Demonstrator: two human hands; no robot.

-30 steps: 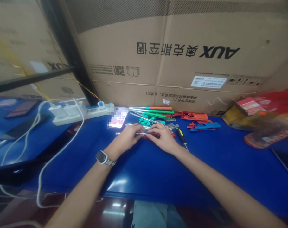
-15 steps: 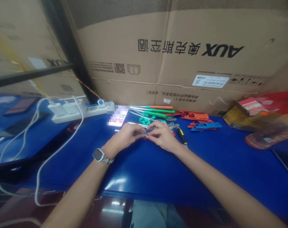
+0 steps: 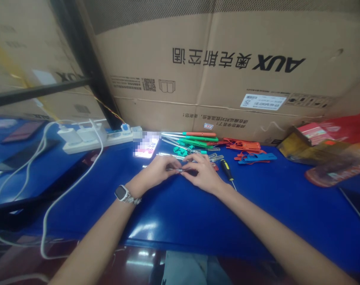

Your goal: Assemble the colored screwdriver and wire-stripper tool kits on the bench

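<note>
Both hands meet over the blue tabletop (image 3: 191,211). Left hand (image 3: 159,169): fingers pinched on a small silvery part (image 3: 179,170). Right hand (image 3: 204,172): thumb and fingers closed on the same part from the 3 o'clock side. Part lies between the two sets of fingertips; mostly covered, too small to identify.

Positions below read from the part as clock centre.

12 o'clock: green plastic piece (image 3: 180,151), just beyond the hands; farther off, a cardboard box (image 3: 209,73), its large lettering upside down.
1 o'clock: green-handled tools (image 3: 197,141) in a pile, with an orange-handled tool (image 3: 201,134) along the far side.
2 o'clock: red plastic pieces (image 3: 243,145); a blue plastic piece (image 3: 258,158) overlaps the nearest red one.
3 o'clock: yellow-and-black screwdriver (image 3: 226,169), near the right wrist, its tip toward 5 o'clock.
10 o'clock: phone (image 3: 147,145), screen lit; past it, a white power strip (image 3: 110,139) with plugs seated.

Watch (image 3: 122,192) on left wrist.
</note>
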